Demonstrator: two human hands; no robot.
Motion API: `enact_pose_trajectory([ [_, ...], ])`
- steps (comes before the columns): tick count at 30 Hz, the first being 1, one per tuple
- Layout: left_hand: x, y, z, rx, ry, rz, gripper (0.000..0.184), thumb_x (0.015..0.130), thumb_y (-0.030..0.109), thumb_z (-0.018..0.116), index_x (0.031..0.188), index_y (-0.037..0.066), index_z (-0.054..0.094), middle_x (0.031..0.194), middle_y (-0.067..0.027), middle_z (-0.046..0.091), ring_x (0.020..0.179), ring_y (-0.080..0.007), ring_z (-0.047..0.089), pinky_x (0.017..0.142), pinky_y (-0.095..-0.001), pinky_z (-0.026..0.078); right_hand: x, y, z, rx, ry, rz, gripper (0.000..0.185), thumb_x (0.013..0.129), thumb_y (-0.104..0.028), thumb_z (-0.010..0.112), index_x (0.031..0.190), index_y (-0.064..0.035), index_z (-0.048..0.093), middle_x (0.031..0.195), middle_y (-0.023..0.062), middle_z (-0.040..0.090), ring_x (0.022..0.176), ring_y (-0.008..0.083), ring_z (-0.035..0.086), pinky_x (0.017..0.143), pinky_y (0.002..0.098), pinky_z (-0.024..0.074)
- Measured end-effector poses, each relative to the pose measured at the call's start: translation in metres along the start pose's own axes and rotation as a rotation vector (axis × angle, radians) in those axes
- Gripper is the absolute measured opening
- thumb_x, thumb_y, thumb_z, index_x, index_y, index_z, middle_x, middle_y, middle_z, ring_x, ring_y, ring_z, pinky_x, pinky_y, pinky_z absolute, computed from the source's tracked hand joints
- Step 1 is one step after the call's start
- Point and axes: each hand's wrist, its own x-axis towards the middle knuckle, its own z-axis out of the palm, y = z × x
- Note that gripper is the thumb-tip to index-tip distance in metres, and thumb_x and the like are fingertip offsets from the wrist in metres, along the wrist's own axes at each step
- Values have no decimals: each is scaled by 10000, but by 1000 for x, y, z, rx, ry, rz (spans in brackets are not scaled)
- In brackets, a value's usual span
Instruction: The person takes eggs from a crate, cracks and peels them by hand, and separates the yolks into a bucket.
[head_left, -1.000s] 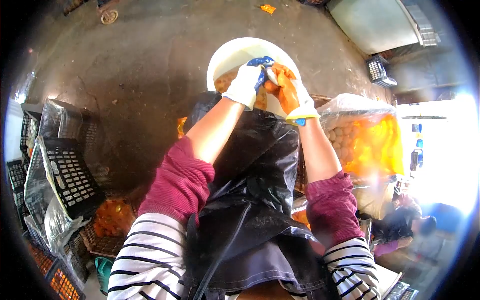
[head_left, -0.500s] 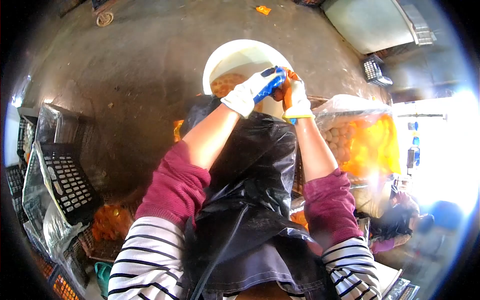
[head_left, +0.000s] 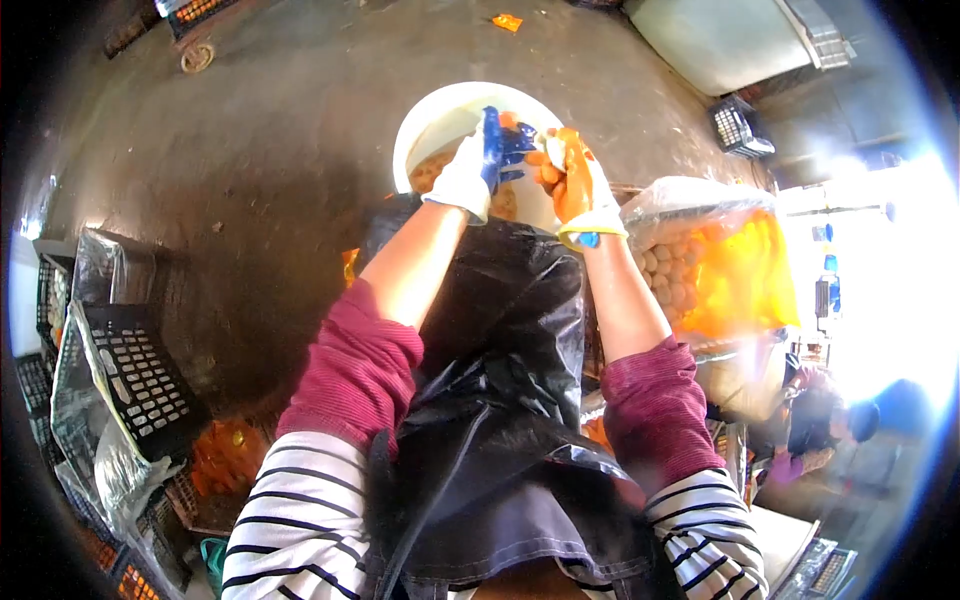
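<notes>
My left hand (head_left: 484,160) wears a white glove with blue coating. Its blue fingers are spread above the white tub (head_left: 405,140), and a small orange piece (head_left: 508,120) shows by their tips; whether they touch it I cannot tell. My right hand (head_left: 570,180), in an orange-coated glove with a yellow cuff, curls its fingers round a pale, egg-like thing (head_left: 554,150). A gap separates the two hands. Inside the tub, partly hidden by my left hand, lie orange-brown round things (head_left: 430,170).
Right of my arm, a plastic-lined crate holds brownish egg-shaped things (head_left: 665,270) beside an orange-yellow plastic sheet (head_left: 745,270). A black crate (head_left: 140,370) stands at the left. Another person (head_left: 810,420) is at the lower right. A black apron (head_left: 490,310) covers my lap.
My hands were together over the tub's right side; now they are apart. The left has moved left with its fingers spread, and a pale thing shows in the right.
</notes>
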Motion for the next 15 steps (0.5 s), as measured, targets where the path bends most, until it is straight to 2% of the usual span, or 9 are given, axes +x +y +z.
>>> enact_pose_trajectory([
  [4,10,-4,-12,-188,-171,-104,677,879,612,302,1155,42,540,1037,-125,630,922,-280,608,807,-410,471,-13,-26,-2,124,-79,4,393,893,-390,510,1030,-23,534,795,74,601,583,92,502,553,214,414],
  [6,3,-8,-14,-147,-114,10,654,888,594,300,1057,28,580,913,-117,656,877,-281,612,775,-419,477,-24,-33,-11,188,-122,-80,405,897,-408,494,1049,-33,526,867,89,611,597,87,506,557,201,408],
  [7,3,-6,-16,-125,-64,13,633,897,577,302,1040,30,587,913,-113,656,871,-281,612,767,-417,479,-36,-39,-14,87,-73,-219,399,899,-403,491,1074,-46,516,999,109,599,632,85,517,566,201,410],
  [8,3,-5,-17,-102,-22,5,613,905,559,303,1023,33,595,912,-109,655,865,-281,612,759,-416,481,-49,-51,-28,85,-110,-164,385,901,-399,488,1070,-55,524,1081,110,577,664,95,532,570,206,416],
  [11,-2,-2,-18,-29,-54,14,533,923,492,351,1054,27,576,947,-125,647,878,-276,611,787,-413,480,-110,-74,-81,131,-50,-83,370,894,-392,500,1065,-66,536,1088,94,588,677,121,548,587,210,439],
  [12,-9,0,-14,-12,-71,23,515,925,473,371,1073,21,567,968,-132,642,889,-273,611,798,-410,480,-135,-76,-106,-27,77,-118,402,892,-404,499,1113,-69,527,1081,81,595,713,125,562,613,222,451],
  [13,-14,-3,-6,51,-58,54,504,928,458,379,1097,16,554,999,-135,634,907,-276,607,811,-406,478,-160,-72,-133,-7,211,-136,410,893,-397,498,1141,-71,517,1124,80,578,808,127,571,669,241,465],
  [14,-17,-4,-1,113,-41,94,496,932,442,386,1122,12,542,1030,-138,627,926,-278,603,825,-401,476,-184,-63,-180,58,220,-108,390,893,-389,494,1139,-87,518,1110,73,567,881,146,560,714,256,467],
  [15,-22,-1,3,53,-79,112,406,934,336,419,1158,6,499,1007,-157,620,952,-292,591,840,-438,487,-216,-57,-208,-379,204,-195,353,888,-340,514,1131,-85,521,1081,61,567,888,168,556,747,273,465],
])
